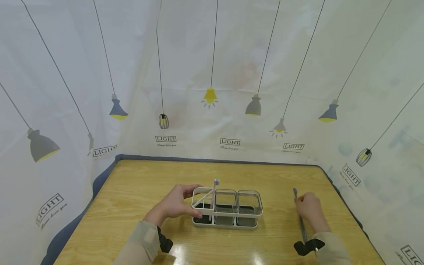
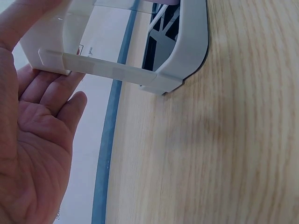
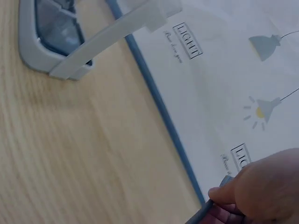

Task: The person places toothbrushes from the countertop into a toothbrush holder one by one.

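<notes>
A white toothbrush holder [image 1: 228, 214] with a dark base stands on the table. My left hand [image 1: 175, 203] grips its left end, thumb at the front and fingers behind the upper rim. In the left wrist view, that hand [image 2: 44, 126] curls its fingertips against the holder's upper frame [image 2: 107, 70]. A pale purple toothbrush [image 1: 213, 198] stands upright in the left part, beside two clear cups [image 1: 226, 198]. Off to the right, my right hand [image 1: 310, 209] holds a grey-blue toothbrush [image 1: 303, 229], bristle end up. The right wrist view shows its shaft [image 3: 201, 213] between thumb and fingers.
The wooden table [image 1: 132, 191] has a dark blue edge [image 1: 212, 160] along its back. A white curtain [image 1: 185, 55] printed with hanging lamps surrounds it on three sides. Black wrist mounts [image 1: 308, 246] sit at both cuffs.
</notes>
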Demonstrator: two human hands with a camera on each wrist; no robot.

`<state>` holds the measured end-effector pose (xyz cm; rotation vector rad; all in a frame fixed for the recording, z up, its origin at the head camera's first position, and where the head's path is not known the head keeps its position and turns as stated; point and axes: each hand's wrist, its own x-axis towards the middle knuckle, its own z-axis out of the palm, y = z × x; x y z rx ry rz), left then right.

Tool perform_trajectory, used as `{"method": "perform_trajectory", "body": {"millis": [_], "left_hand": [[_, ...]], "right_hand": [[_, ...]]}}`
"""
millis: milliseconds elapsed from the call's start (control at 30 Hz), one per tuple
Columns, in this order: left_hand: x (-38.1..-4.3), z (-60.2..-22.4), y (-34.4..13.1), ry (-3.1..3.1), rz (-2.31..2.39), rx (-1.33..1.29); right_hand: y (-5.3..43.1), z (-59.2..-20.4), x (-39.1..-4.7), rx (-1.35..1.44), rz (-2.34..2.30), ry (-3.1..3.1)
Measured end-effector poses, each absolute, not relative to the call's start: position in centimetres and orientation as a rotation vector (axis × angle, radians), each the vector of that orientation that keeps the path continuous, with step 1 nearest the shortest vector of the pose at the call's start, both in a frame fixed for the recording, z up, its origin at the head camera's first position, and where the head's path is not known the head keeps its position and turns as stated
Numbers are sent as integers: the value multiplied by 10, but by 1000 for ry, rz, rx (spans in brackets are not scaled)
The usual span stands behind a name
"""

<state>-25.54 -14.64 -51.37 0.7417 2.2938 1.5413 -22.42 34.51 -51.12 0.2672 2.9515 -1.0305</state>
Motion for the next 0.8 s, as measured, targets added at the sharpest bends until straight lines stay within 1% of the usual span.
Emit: {"method": "perform_trajectory", "body": {"millis": [267,500,800], "left_hand": [[-254,-515,-146,2282,1551,727],[-255,-514,-146,2287,1545,721],[-256,-513,-145,2288,1541,716]], "right_hand": [[328,-469,-227,221,-1091,3135],[301,-426,-223,143,-1166,3242],[255,-374,-215,43,-1486,3253]]}}
